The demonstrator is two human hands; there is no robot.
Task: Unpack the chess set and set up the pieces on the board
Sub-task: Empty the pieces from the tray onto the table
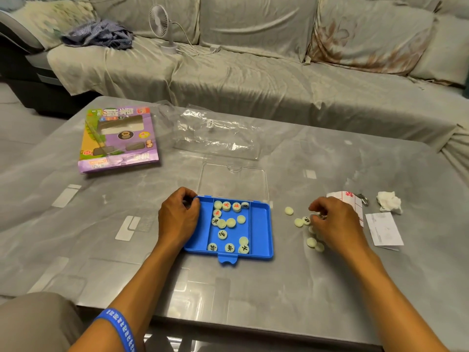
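A blue plastic case (261,229) lies open on the table, its clear lid (233,180) flat behind it. Several pale round chess pieces (231,222) with red or black characters lie in its middle compartment. My left hand (177,217) grips the case's left rim, fingers curled over the far left corner. My right hand (332,222) hovers over a loose cluster of pieces (299,222) on the table right of the case, fingertips pinching one piece. A folded paper board (355,201) with red lines lies partly under that hand.
The purple packaging box (119,141) sits at the far left of the table, a crumpled clear plastic wrapper (218,135) behind the case. A white slip (383,229), crumpled tissue (389,201) and a key ring lie right. A covered sofa with a small fan stands behind.
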